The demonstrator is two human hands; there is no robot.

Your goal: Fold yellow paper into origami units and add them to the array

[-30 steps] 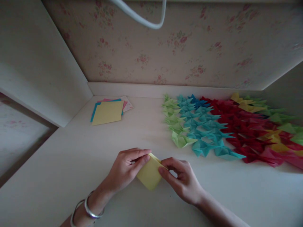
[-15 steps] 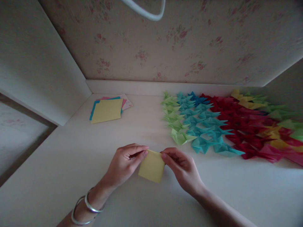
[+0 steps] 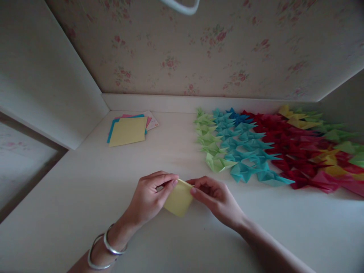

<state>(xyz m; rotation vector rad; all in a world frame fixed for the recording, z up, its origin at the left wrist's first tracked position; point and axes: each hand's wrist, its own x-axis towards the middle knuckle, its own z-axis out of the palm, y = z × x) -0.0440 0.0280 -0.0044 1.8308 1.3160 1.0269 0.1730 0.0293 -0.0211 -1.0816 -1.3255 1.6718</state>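
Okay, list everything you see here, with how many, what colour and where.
Held paper: one, yellow, between both hands
Paper stack: one; yellow on top, blue, pink and whitish edges beneath; table's far left
Folded pieces: many, too crowded to count; green, turquoise, blue, red, pink, yellow; right side
Table: one, white, under everything
Wallpaper: pale with pinkish flowers, behind the table
Panel: one, white, left
Cord: one visible loop, white, top centre
Bangles: two, silver, left wrist
Left hand: one, paper's left edge
Right hand: one, paper's right corner
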